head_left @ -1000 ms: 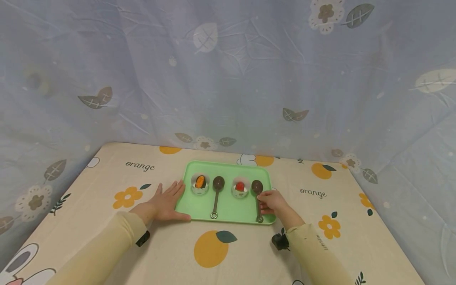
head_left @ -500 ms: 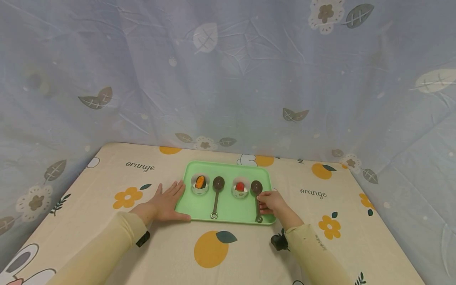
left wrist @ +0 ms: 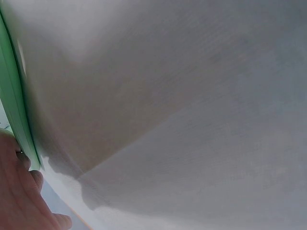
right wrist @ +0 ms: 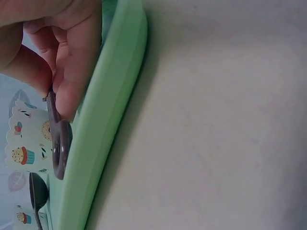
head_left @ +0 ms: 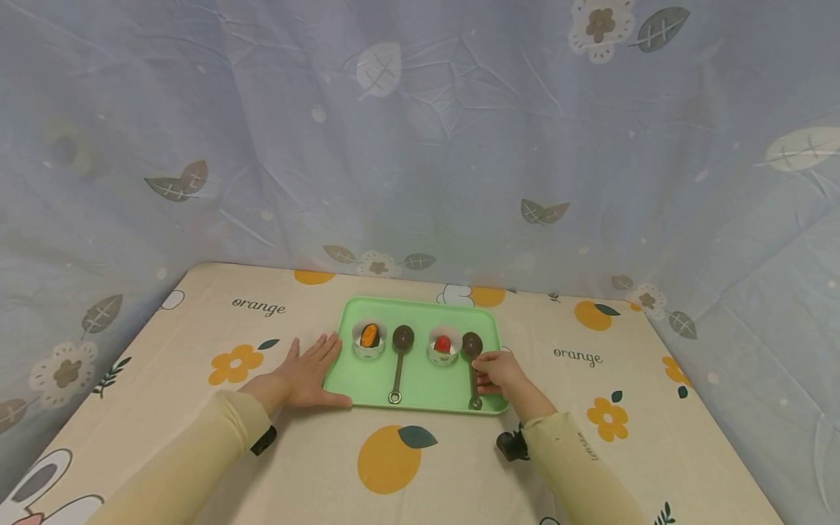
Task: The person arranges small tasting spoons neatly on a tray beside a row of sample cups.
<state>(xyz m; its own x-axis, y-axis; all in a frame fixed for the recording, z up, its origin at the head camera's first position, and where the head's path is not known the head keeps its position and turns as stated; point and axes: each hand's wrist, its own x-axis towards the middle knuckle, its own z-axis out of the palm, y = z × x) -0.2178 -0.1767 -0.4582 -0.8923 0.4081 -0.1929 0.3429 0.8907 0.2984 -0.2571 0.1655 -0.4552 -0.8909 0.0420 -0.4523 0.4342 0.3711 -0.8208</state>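
Observation:
A green tray (head_left: 426,390) lies on the table. On it, from left to right in the head view, are a paper cup (head_left: 369,352) with an orange-and-dark piece (head_left: 370,335), a brown spoon (head_left: 397,375), a second paper cup (head_left: 442,358) with a red-topped piece (head_left: 442,343), and another brown spoon (head_left: 472,345). My right hand (head_left: 502,373) pinches the handle of that rightmost spoon between thumb and fingers, as the right wrist view also shows. My left hand (head_left: 305,375) rests with spread fingers against the tray's left edge, its thumb at the front left corner.
A cream tablecloth (head_left: 459,467) with printed oranges and flowers covers the table. Behind and at both sides hangs a grey-blue curtain (head_left: 420,146) with leaf prints. A dark wrist camera (head_left: 513,443) sits under the right sleeve.
The rightmost spoon has shifted slightly left, held in my right hand. My left hand and the tray have stayed in place.

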